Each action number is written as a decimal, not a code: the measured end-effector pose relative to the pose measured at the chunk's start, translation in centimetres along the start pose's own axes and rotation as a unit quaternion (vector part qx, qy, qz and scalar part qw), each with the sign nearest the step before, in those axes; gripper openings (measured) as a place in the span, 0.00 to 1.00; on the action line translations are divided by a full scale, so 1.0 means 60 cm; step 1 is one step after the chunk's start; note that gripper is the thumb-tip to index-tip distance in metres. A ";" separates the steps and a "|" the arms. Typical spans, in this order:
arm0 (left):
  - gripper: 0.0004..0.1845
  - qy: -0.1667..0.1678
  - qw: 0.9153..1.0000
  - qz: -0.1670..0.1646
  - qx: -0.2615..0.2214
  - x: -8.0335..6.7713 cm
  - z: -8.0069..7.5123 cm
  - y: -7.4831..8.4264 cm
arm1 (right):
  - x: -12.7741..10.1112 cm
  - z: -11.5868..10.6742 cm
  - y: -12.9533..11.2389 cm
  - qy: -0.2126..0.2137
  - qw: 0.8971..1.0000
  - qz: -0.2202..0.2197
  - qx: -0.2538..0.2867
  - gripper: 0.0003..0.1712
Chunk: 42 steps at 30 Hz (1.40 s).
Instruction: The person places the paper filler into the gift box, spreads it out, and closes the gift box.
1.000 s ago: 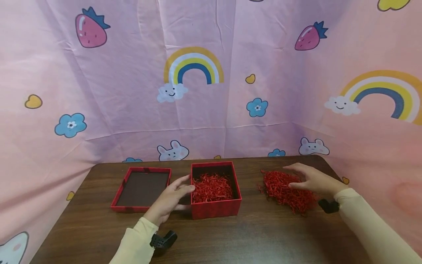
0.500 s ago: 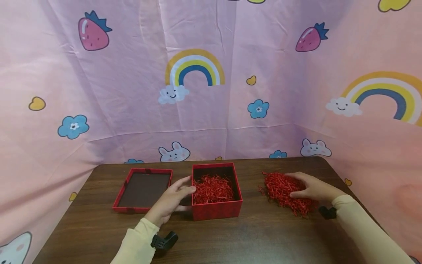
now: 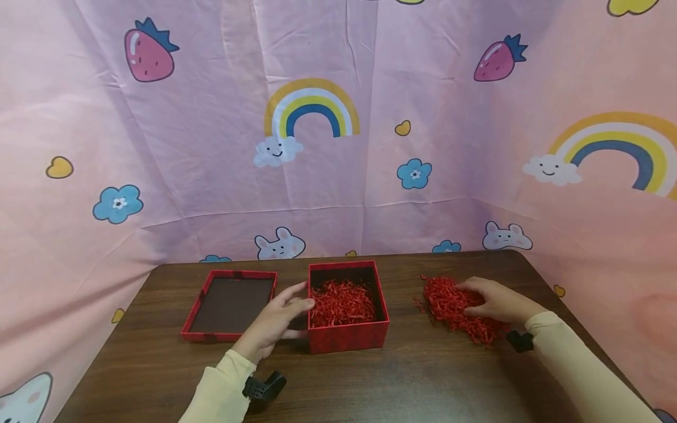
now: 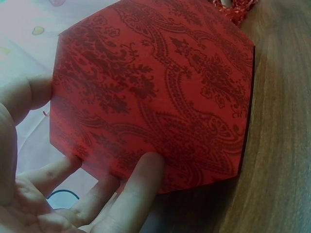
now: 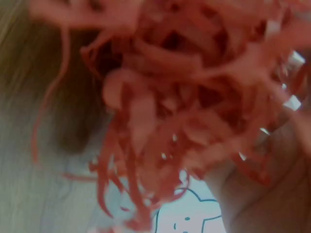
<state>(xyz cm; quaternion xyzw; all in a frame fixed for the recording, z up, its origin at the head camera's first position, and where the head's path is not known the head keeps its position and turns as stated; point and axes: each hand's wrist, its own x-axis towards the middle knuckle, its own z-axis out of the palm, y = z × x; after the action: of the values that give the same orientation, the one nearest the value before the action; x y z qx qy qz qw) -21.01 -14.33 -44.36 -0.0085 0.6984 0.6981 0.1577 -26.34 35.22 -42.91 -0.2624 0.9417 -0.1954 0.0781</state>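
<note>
No readable text, labels, brands or numbers anywhere; backdrop [image 3: 211,147] shows only cartoon prints, red box [image 3: 346,336] only an ornamental pattern.

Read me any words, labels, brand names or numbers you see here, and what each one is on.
None: no text can be read in any view.
The red box bears only a damask pattern.
The pink backdrop shows only pictures: rainbows, strawberries, flowers, bunnies.
The lid and shredded paper carry nothing.

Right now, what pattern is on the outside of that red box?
A darker red floral scroll pattern covers the red box, clearest in the left wrist view.
</note>
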 end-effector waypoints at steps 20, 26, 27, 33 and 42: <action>0.37 0.000 1.000 0.006 0.003 -0.001 0.000 0.000 | 0.009 -0.018 -0.015 0.037 0.999 0.006 -0.006 0.18; 0.37 -0.003 1.000 0.008 0.006 -0.001 0.000 0.001 | 0.008 -0.040 -0.024 0.055 0.998 0.005 -0.008 0.18; 0.37 -0.004 1.000 0.008 0.006 -0.001 0.000 0.001 | 0.007 -0.045 -0.025 0.056 0.998 0.004 -0.010 0.18; 0.36 -0.003 1.000 0.005 0.007 -0.001 0.000 0.002 | 0.009 -0.085 -0.041 0.074 0.997 0.001 -0.031 0.19; 0.36 0.005 1.000 0.000 0.006 0.001 0.002 0.002 | 0.019 -0.141 -0.079 0.083 0.995 -0.012 -0.058 0.20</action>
<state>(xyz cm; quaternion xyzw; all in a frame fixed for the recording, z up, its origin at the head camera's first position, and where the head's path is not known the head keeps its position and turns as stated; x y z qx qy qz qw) -21.05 -14.20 -44.27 -0.0109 0.7032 0.6939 0.1542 -27.25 33.65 -33.28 -0.2604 0.9516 -0.1625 -0.0181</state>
